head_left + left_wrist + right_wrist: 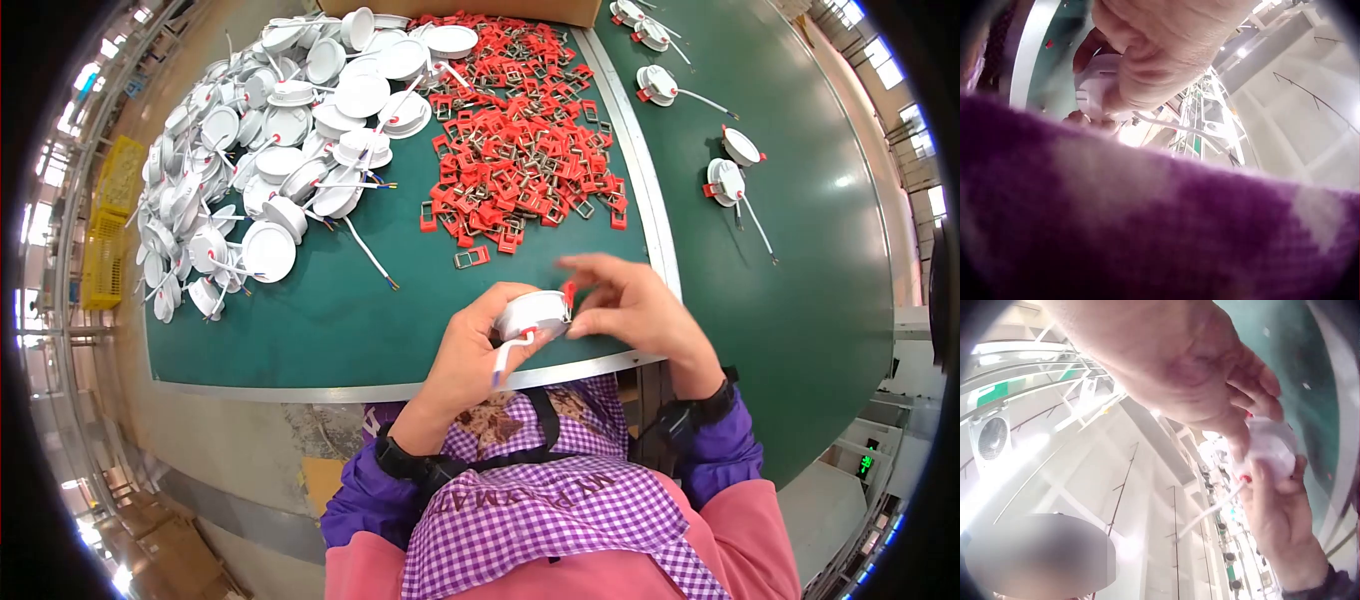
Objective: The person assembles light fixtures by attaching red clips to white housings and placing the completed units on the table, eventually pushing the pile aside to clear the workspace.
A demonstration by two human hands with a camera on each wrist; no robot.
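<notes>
My left hand (473, 338) grips a round white downlight (530, 314) above the table's near edge, fingers around its rim. A short white cable (508, 358) hangs from a red grommet on the lamp's side. On the lamp's right side stands a red spring clip (569, 293). My right hand (640, 310) is beside that clip, thumb and forefinger apart around it and slightly blurred. In the right wrist view the right fingertips are right at the lamp (1272, 450). The left wrist view shows the lamp (1094, 87) partly hidden behind the left hand.
A large heap of white downlights (268, 250) with cables covers the table's left side. Beside it lies a pile of red clips with metal springs (520, 140), one loose clip (471, 257) nearest me. Past a metal rail (640, 160), several lamps with clips (726, 182) lie on a green surface.
</notes>
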